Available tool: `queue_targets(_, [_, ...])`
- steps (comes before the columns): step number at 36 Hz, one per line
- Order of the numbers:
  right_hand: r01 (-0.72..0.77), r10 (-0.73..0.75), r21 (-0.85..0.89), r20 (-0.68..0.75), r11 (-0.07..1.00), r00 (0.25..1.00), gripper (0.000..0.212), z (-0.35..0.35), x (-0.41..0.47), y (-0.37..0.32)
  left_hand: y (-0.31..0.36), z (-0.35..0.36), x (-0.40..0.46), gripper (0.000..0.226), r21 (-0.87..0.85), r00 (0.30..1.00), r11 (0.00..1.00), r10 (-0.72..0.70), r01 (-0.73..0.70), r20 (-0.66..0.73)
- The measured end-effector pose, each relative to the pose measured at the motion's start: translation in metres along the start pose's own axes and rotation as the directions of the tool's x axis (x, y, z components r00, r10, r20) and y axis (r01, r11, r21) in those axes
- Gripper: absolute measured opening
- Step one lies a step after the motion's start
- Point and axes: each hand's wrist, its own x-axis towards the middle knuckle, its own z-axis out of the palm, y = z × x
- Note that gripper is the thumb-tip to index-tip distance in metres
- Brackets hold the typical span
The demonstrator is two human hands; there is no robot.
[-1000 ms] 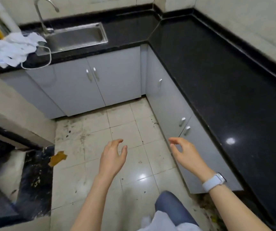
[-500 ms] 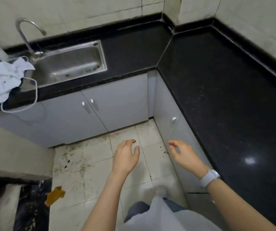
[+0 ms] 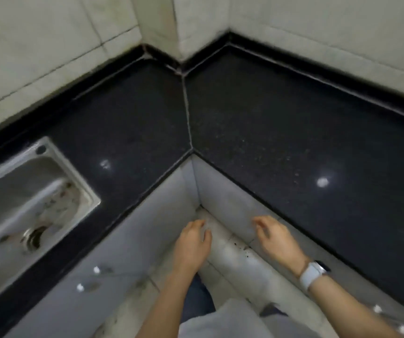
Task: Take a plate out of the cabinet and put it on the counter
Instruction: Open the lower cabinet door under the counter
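The black L-shaped counter (image 3: 281,142) fills the middle of the head view, wrapping the corner. Below it run grey lower cabinet doors (image 3: 223,201), all closed, with small knobs (image 3: 96,270). No plate is in sight. My left hand (image 3: 192,245) hovers over the floor in the corner, fingers loosely curled and holding nothing. My right hand (image 3: 276,237), with a white watch on its wrist, hangs next to the right-hand cabinet front, fingers curled and apart, holding nothing. The picture is blurred by motion.
A steel sink (image 3: 25,203) is set into the counter at the left. Pale tiled walls (image 3: 74,40) rise behind the counter. A strip of light floor tiles (image 3: 232,259) shows between the cabinets.
The view has swung up and closer to the counter corner; the faucet, white cloth and most of the floor have left the frame. Both hands stay in front of me, empty.
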Motion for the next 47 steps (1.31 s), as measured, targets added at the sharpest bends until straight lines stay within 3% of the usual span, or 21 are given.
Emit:
queue_targets(2, [-0.125, 0.132, 0.055, -0.140, 0.991, 0.981, 0.029, 0.007, 0.001, -0.004, 0.002, -0.006, 0.027, 0.035, 0.037, 0.990, 0.995, 0.087, -0.091, 0.107])
queue_targets(5, [-0.272, 0.301, 0.131, -0.348, 0.953, 0.888, 0.027, 0.017, -0.002, -0.005, 0.012, -0.004, 0.059, 0.037, 0.073, 0.953, 0.977, 0.178, -0.201, 0.247])
queue_targets(10, [-0.392, 0.337, 0.030, -0.572, 0.919, 0.747, 0.037, 0.029, -0.006, 0.016, 0.026, 0.030, 0.095, 0.034, 0.061, 0.872, 0.953, 0.246, -0.298, 0.423])
queue_targets(16, [-0.493, 0.364, -0.036, -0.629, 0.869, 0.687, 0.042, 0.062, -0.015, 0.054, 0.020, 0.087, 0.116, 0.029, 0.038, 0.836, 0.943, 0.274, -0.331, 0.475])
queue_targets(23, [-0.541, 0.535, 0.201, -0.615, 0.817, 0.580, 0.061, 0.134, -0.001, 0.104, -0.010, 0.168, 0.132, 0.031, 0.011, 0.841, 0.931, 0.325, -0.366, 0.433])
queue_targets(27, [-0.504, 0.574, 0.317, -0.639, 0.803, 0.512, 0.077, 0.151, 0.021, 0.133, -0.024, 0.204, 0.137, 0.028, -0.070, 0.856, 0.918, 0.390, -0.391, 0.340])
queue_targets(32, [-0.413, 0.522, 0.339, -0.687, 0.845, 0.505, 0.086, 0.161, 0.044, 0.157, -0.030, 0.227, 0.142, 0.028, -0.183, 0.865, 0.901, 0.431, -0.394, 0.258])
queue_targets(36, [-0.426, 0.495, 0.294, -0.706, 0.855, 0.506, 0.083, 0.169, 0.046, 0.167, -0.029, 0.232, 0.147, 0.025, -0.232, 0.868, 0.895, 0.433, -0.381, 0.244])
queue_targets(47, [-0.439, 0.489, 0.252, -0.642, 0.862, 0.591, 0.078, 0.161, 0.028, 0.167, -0.058, 0.211, 0.116, 0.030, -0.226, 0.868, 0.912, 0.399, -0.342, 0.296])
